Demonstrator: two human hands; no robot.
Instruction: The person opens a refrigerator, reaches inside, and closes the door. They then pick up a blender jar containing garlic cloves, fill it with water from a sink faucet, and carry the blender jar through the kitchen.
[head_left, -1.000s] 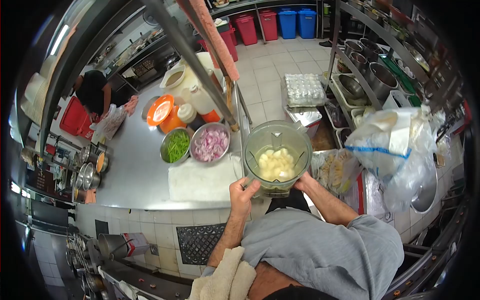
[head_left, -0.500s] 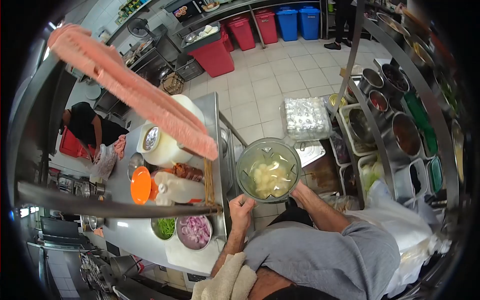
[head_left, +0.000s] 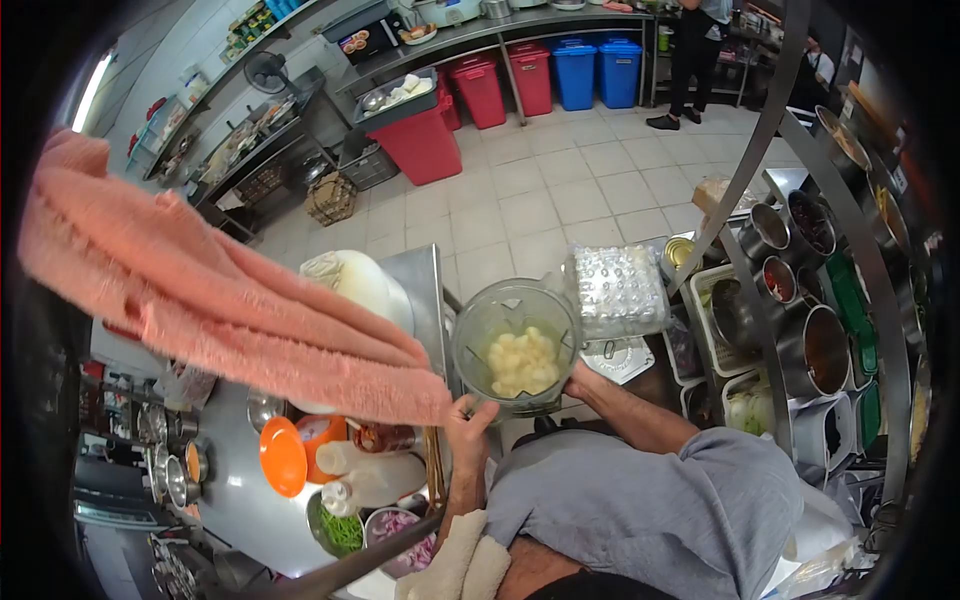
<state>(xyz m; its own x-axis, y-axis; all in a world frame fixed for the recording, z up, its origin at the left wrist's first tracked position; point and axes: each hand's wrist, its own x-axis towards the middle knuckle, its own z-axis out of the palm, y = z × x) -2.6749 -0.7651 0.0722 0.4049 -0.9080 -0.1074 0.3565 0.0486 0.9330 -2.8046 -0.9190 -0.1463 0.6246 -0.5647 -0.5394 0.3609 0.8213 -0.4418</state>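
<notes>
Between my hands is a clear blender jar (head_left: pixel 463 345), its wide mouth facing up at me. Pale rounded pieces (head_left: pixel 525 362) that look like peeled garlic cloves lie inside in yellowish liquid. My left hand (head_left: pixel 468 420) grips the near left side, thumb along the outer wall. On the lower right side my right hand (head_left: pixel 580 381) holds the jar, with its fingers partly hidden behind it. A pink towel (head_left: pixel 240 290) hangs at the left, its end close to my left hand.
On the steel table (head_left: pixel 240 500) stand an orange bowl (head_left: pixel 283 457), a plastic bottle (head_left: pixel 385 478), chopped red onion (head_left: pixel 400 535) and sliced greens (head_left: pixel 340 530). Wrapped trays (head_left: pixel 620 290) sit beyond the jar. Shelves with steel pots (head_left: pixel 825 345) line the right. A person (head_left: pixel 692 60) stands far back.
The view has shifted, so the towel looks larger and lower and more of the far room shows. The jar is slightly further left and more upright, still in both hands.
</notes>
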